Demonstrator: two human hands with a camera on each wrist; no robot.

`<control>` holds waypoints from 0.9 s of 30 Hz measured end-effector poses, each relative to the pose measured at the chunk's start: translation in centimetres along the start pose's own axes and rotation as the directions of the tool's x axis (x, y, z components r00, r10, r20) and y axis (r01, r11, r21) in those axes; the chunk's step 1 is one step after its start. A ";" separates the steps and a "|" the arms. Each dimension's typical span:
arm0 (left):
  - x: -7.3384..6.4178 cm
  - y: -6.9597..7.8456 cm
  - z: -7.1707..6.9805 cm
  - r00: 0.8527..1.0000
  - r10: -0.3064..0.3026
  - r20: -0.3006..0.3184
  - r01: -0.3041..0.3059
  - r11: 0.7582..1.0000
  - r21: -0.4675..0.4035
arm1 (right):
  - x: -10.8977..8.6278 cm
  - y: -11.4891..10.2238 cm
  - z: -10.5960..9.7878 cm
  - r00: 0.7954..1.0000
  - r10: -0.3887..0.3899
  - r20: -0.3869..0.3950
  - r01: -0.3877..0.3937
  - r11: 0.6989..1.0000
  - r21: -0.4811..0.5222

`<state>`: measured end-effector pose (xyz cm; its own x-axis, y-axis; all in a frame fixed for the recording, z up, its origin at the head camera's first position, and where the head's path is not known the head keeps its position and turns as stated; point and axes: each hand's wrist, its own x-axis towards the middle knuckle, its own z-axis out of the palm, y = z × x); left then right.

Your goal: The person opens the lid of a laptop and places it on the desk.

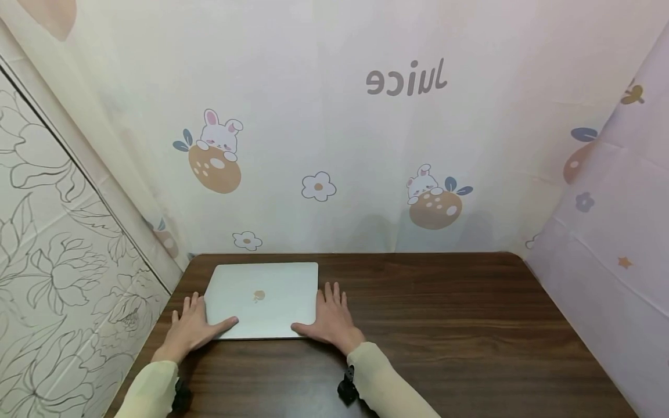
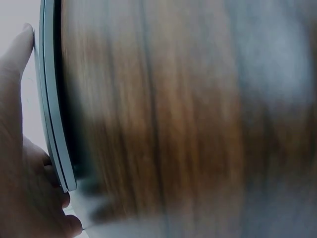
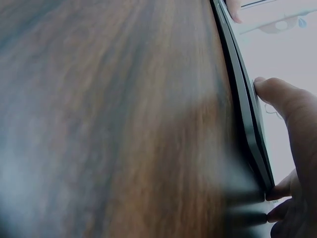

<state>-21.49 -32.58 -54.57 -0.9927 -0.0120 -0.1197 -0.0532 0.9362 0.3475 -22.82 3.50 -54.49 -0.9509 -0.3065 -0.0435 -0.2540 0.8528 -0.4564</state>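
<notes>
A closed silver laptop (image 1: 272, 316) with a round logo on its lid lies on the left part of the brown wooden table. At its left edge is my left hand (image 1: 191, 328), thumb laid over the lid's near corner and the other fingers stretched out along the side. On the opposite edge, my right hand (image 1: 330, 318) has its thumb on the lid and its fingers spread straight beside it. The left wrist view shows the laptop's thin front edge (image 2: 52, 99) with the thumb against the lid. From the right wrist, fingertips (image 3: 280, 191) touch the laptop's corner.
The dark brown wood-grain table (image 1: 444, 325) extends to the right of the laptop. Behind it hangs a pale printed curtain (image 1: 360, 133) with rabbits and flowers. A line-drawn floral sheet (image 1: 63, 278) borders the left side, and more printed cloth (image 1: 622, 220) the right.
</notes>
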 end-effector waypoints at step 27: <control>-1.0 2.2 1.1 0.999 -0.001 0.045 0.001 1.000 -0.021 | -2.1 2.4 -1.9 0.999 0.036 -0.003 -0.036 0.999 -0.016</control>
<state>-20.52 -30.18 -54.70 -0.9869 0.0031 -0.1611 -0.0570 0.9285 0.3669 -21.73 7.04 -53.85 -0.9599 -0.2745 -0.0575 -0.2224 0.8700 -0.4401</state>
